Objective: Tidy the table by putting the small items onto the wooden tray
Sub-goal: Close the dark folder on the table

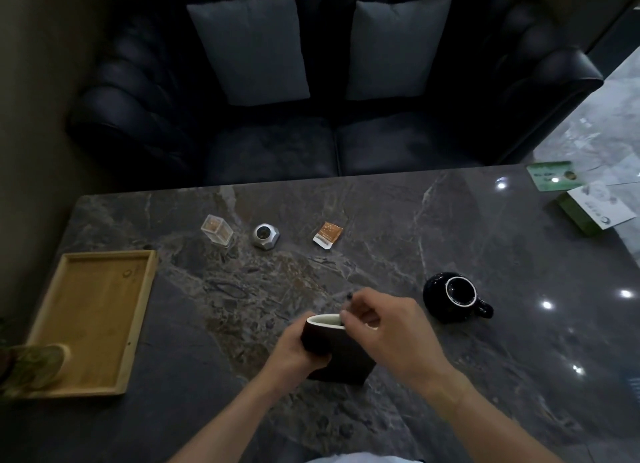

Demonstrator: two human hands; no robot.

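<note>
A dark brown cup (pixel 337 353) with a pale inside stands near the table's front middle. My left hand (pixel 294 350) wraps around its left side. My right hand (pixel 388 327) reaches over its rim, fingers pinched on something small and dark that I cannot make out. The wooden tray (pixel 91 319) lies at the left edge, with only a greenish round object (pixel 34 365) at its near left corner. A clear toothpick box (pixel 217 230), a small silver device (pixel 265 236) and an orange sachet (pixel 328 235) lie in a row at the far side.
A black teapot (pixel 453 298) without a lid stands to the right of my hands. Green and white paper boxes (pixel 585 203) sit at the far right corner. A dark sofa (pixel 329 92) with two grey cushions stands beyond the marble table (pixel 485 241).
</note>
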